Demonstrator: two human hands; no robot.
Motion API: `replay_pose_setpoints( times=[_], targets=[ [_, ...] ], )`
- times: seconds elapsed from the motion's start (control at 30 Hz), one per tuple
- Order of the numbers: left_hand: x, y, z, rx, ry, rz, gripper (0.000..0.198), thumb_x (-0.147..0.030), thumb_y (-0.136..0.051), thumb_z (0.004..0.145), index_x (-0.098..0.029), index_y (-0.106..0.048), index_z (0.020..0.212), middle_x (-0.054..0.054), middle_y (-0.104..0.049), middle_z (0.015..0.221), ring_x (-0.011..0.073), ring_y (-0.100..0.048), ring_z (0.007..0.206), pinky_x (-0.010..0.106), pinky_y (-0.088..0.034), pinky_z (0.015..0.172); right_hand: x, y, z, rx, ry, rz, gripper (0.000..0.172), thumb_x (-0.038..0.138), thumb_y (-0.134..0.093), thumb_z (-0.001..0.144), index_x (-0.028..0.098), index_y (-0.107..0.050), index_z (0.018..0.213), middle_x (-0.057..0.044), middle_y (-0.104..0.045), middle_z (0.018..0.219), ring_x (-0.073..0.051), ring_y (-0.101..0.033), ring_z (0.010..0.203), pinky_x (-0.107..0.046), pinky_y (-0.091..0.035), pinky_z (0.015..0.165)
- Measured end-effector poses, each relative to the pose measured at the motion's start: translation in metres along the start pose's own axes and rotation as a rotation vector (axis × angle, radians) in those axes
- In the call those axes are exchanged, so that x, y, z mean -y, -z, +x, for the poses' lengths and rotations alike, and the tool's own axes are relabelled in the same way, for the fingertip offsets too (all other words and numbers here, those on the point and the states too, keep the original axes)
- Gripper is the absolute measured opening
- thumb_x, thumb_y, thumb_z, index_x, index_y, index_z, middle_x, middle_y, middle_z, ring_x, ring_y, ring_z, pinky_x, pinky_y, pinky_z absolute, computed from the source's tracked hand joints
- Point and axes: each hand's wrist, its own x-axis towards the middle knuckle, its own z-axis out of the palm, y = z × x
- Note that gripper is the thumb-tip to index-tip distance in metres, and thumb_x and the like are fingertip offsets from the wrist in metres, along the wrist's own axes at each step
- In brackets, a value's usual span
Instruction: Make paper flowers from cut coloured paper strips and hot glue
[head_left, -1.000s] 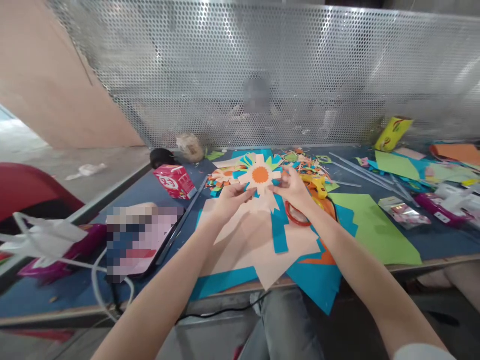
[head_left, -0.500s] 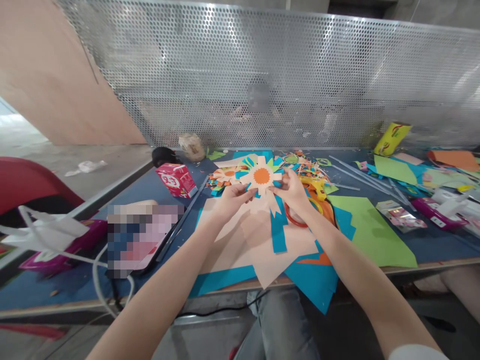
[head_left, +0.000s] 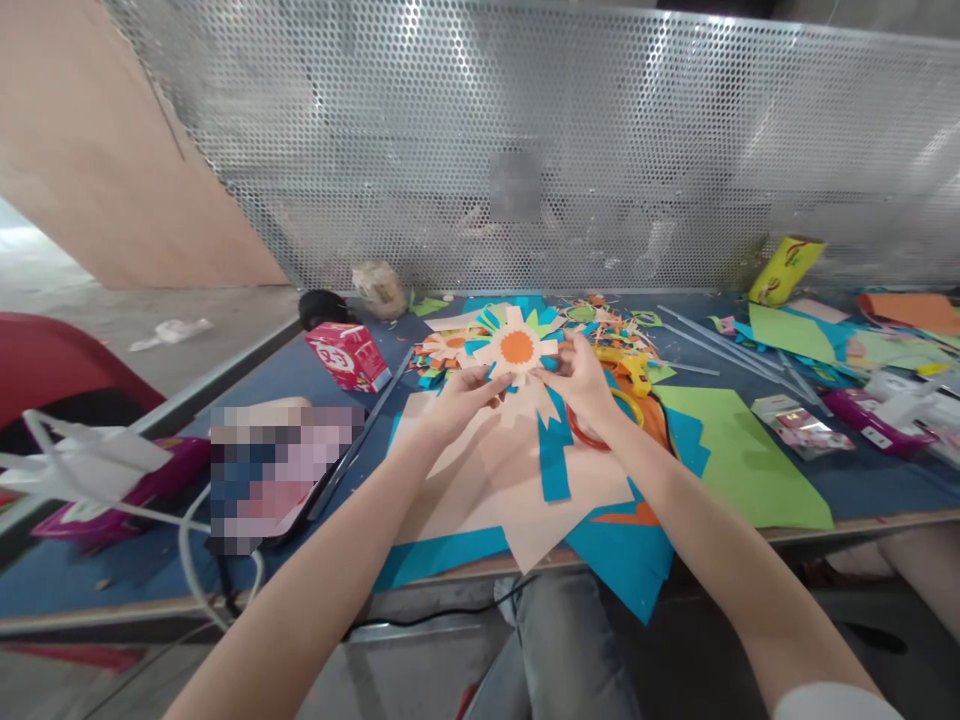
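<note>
Beside paper flower (head_left: 517,348), colourful scraps (head_left: 609,328).

Craft workshop, perforated metal partition (head_left: 375,120), blue worktable (head_left: 271,375), coloured paper scraps (head_left: 611,325), grey floor (head_left: 225,330)

Carries a red box (head_left: 347,357) at left on the blue bench (head_left: 289,370), pale sheets (head_left: 521,505) over blue sheets (head_left: 450,557) at the near edge, a green sheet (head_left: 757,470) to their right, coloured scraps (head_left: 604,327) behind, clear sticks (head_left: 739,350) and a yellow packet (head_left: 787,270) farther back.
</note>
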Motion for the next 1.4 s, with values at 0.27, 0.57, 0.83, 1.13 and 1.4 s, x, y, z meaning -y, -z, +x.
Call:
replay_pose_setpoints(
  times=[0.27, 0.57, 0.83, 1.13, 1.4],
  targets=[
    [0.003, 0.004, 0.002, -0.034, -0.025, 0.041, 0.039, -0.049, -0.075, 0.053, -0.013, -0.061, 0.059, -0.001, -0.053, 0.051, 0.0072, -0.045, 0.049, 0.022, -0.036, 0.049, 0.007, 0.000, -0.003, 0.042, 0.046, 0.001, 0.058, 0.037, -0.071, 0.062, 0.024, -0.038, 0.107, -0.002, -0.065, 0.090, -0.019, -0.065, 0.085, -0.035, -0.053, 0.076],
    [0.004, 0.008, 0.003, 0.106, 0.011, -0.052, 0.037, -0.046, -0.077, 0.054, -0.015, -0.064, 0.068, 0.000, -0.058, 0.062, 0.0072, -0.048, 0.051, 0.021, -0.040, 0.050, 0.007, 0.005, 0.002, -0.034, -0.002, -0.047, 0.061, 0.039, -0.071, 0.061, 0.023, -0.037, 0.109, -0.002, -0.065, 0.090, -0.018, -0.064, 0.085, -0.034, -0.052, 0.079],
    [0.005, 0.014, 0.006, 0.068, -0.008, 0.137, 0.029, -0.041, -0.072, 0.061, -0.016, -0.059, 0.065, -0.004, -0.053, 0.054, 0.0064, -0.045, 0.047, 0.019, -0.036, 0.048, 0.010, 0.014, 0.008, -0.103, -0.072, -0.027, 0.050, 0.029, -0.065, 0.068, 0.020, -0.039, 0.110, -0.006, -0.065, 0.095, -0.019, -0.065, 0.085, -0.034, -0.052, 0.076],
    [0.009, 0.018, 0.013, -0.248, -0.006, 0.082, 0.030, -0.043, -0.065, 0.064, -0.018, -0.048, 0.067, -0.006, -0.047, 0.051, 0.0065, -0.040, 0.044, 0.018, -0.033, 0.043, 0.029, 0.035, -0.004, 0.284, -0.277, -1.263, 0.031, 0.038, -0.054, 0.080, 0.013, -0.058, 0.097, -0.020, -0.063, 0.104, -0.033, -0.061, 0.099, -0.041, -0.048, 0.079],
    [0.006, 0.019, 0.014, -0.245, 0.128, -0.135, 0.032, -0.025, -0.072, 0.053, -0.016, -0.061, 0.082, -0.003, -0.060, 0.067, 0.0057, -0.051, 0.052, 0.017, -0.035, 0.045, 0.036, 0.028, -0.020, 0.311, -0.467, -1.441, 0.044, 0.026, -0.057, 0.077, 0.004, -0.049, 0.114, -0.026, -0.058, 0.110, -0.034, -0.058, 0.104, -0.039, -0.048, 0.078]
  ],
)
